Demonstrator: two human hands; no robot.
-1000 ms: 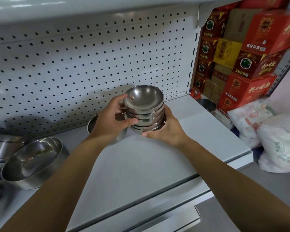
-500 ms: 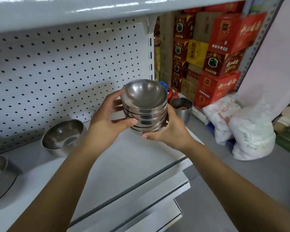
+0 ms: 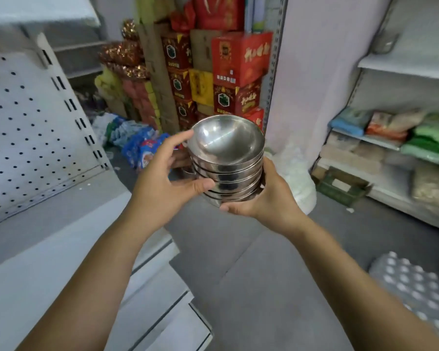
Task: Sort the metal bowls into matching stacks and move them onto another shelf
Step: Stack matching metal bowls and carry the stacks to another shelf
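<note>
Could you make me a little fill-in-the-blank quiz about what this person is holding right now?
1. The bowls are nested in one ____.
2. The left hand and right hand both ____ the bowls.
3. The bowls are made of shiny ____.
4. Behind the bowls stand red ____, piled up.

Missing words: stack; hold; metal; boxes

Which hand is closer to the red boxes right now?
Left, by a little. The left hand grips the bowl stack from the side, just below the red boxes; the right hand cups the stack from beneath, lower down.
</note>
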